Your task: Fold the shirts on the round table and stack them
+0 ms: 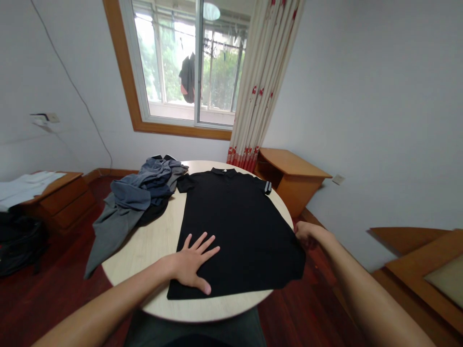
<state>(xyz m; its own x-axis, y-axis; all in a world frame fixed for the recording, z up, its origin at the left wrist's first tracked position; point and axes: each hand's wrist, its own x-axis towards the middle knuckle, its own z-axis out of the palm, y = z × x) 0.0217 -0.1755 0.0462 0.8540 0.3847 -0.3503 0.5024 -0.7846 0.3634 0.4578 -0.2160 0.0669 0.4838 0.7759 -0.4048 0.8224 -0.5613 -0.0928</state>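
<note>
A black polo shirt (pixel 235 226) lies spread out on a round, light wood table (pixel 152 246), its collar at the far side and its hem toward me. Pale stripes mark the cuff of its right-hand sleeve. My left hand (pixel 191 262) rests flat on the lower left of the shirt with its fingers spread. At the table's right edge, my right hand (pixel 306 233) is closed on the side edge of the shirt, where the cloth reaches past the tabletop. The fingertips of that hand are partly hidden.
Crumpled grey and blue clothes (pixel 141 185) are heaped on the table's left side, one piece hanging over the edge. A wooden cabinet (pixel 292 166) stands behind right, beside a curtain (pixel 264 82). Farther left are a drawer unit (pixel 65 202) and a black bag (pixel 18 243).
</note>
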